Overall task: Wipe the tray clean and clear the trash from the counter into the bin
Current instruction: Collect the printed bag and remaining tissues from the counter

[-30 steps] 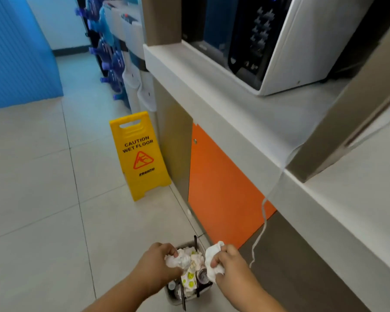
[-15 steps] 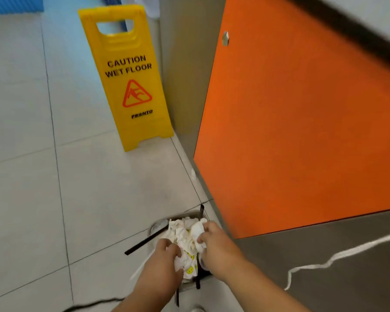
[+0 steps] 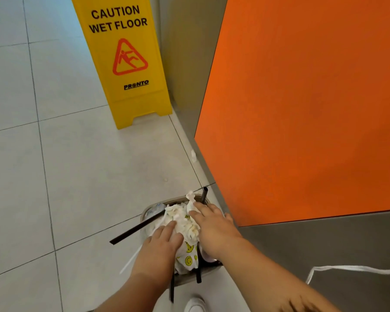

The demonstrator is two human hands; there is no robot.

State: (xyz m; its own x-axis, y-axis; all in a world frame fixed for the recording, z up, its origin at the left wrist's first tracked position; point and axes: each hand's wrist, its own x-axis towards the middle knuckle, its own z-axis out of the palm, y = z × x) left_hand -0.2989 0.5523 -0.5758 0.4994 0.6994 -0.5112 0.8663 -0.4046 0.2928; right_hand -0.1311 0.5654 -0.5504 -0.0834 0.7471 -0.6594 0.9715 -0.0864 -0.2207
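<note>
Both ur hands lie flat, fingers straight, on the trash wad heaped in the bin: left hand at its 7 o'clock, right hand at 3. Black straw sticks out twd 8; left's nearer, imo.

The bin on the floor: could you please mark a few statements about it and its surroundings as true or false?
1. The left hand and the right hand both lie with straight fingers on the crumpled paper in the bin. True.
2. The bin is empty. False: it is heaped with paper and straws.
3. A yellow wet-floor sign stands on the floor beyond the bin. True.
4. The panel beside the bin is blue. False: the panel is orange.
5. A black straw sticks out over the bin's left side. True.
</note>
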